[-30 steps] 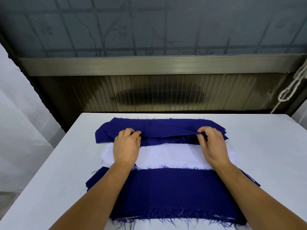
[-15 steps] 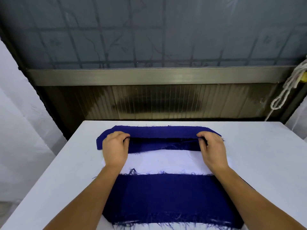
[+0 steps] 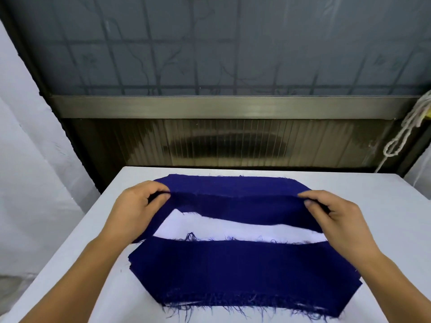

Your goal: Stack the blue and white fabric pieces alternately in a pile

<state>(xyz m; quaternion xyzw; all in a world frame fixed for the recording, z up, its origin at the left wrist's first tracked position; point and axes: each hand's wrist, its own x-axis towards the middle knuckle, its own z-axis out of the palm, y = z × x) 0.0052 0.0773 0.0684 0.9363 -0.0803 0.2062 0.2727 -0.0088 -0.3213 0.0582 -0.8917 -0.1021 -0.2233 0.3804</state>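
Observation:
A dark blue fabric piece (image 3: pixel 235 201) is lifted off the far part of the white table (image 3: pixel 384 206), stretched between my hands. My left hand (image 3: pixel 135 213) pinches its left end, and my right hand (image 3: pixel 333 217) pinches its right end. Below it a white fabric piece (image 3: pixel 224 229) shows as a strip. Nearer to me lies a pile topped by another blue fabric piece (image 3: pixel 245 273) with frayed edges; a white layer peeks out under its front edge.
A dark ribbed panel and metal rail (image 3: pixel 233 108) stand behind the table's far edge. A knotted white rope (image 3: pixel 401 138) hangs at the right. White cloth (image 3: pixel 28 159) drapes at the left.
Both hands have raised the far blue piece off the table and drawn it toward me, so it now hangs over part of the white strip. The camera view shifted slightly.

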